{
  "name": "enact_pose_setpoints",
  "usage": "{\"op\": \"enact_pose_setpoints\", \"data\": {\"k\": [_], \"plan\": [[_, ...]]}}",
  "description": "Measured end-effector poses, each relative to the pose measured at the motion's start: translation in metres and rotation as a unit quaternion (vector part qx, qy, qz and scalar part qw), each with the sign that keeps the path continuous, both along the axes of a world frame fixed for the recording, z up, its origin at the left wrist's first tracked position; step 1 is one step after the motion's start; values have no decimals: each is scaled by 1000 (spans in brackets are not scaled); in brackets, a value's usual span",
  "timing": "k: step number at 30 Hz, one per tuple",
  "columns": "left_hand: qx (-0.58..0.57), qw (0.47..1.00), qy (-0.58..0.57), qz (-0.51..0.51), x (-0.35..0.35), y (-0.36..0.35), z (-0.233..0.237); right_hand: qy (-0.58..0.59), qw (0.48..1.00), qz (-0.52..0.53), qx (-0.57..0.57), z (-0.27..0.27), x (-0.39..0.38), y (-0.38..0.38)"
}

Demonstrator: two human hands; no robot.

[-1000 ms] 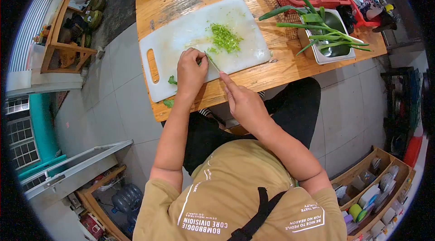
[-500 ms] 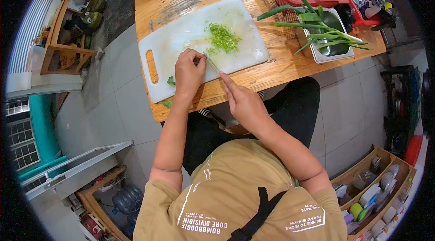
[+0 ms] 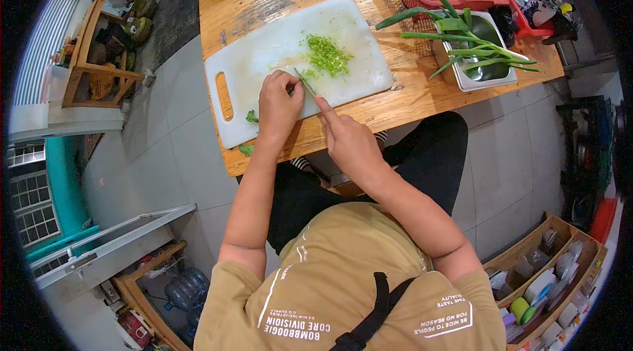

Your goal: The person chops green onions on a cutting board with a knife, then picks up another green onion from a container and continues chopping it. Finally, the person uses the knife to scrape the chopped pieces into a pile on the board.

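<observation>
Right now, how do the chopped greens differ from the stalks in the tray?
The chopped greens are tiny bits heaped on the white board; the stalks are long and whole. The stalks jut past the metal tray; the chopped greens stay within the board. Both are green.

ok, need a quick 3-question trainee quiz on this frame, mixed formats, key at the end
1. True or false: the right hand holds the knife.
2. Multiple choice: the whole spring onions rest on A) the metal tray, B) the floor, C) the person's lap.
3. Fill in: the chopped greens pile sits on the white ____.

Key: 1 true; 2 A; 3 cutting board.
</observation>
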State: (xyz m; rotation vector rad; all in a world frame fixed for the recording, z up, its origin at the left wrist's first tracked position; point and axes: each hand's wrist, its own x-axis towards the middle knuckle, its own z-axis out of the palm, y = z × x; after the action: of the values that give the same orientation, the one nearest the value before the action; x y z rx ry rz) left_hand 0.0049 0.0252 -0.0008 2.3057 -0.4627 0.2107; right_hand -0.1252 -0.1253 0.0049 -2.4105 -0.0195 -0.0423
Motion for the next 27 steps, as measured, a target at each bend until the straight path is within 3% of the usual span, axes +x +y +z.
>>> {"op": "enact_pose_setpoints", "data": {"k": [14,20,27], "plan": [[10,1000,13,8,1,0,2,-24,998,10,59,-1,-17,-4],[26,1000,-3,6,1,-1,1,3,1000,-2,-27,2,3,4],[27,999,-10,16,1,0,-4,-35,998,4,42,5,-16,-4]]}}
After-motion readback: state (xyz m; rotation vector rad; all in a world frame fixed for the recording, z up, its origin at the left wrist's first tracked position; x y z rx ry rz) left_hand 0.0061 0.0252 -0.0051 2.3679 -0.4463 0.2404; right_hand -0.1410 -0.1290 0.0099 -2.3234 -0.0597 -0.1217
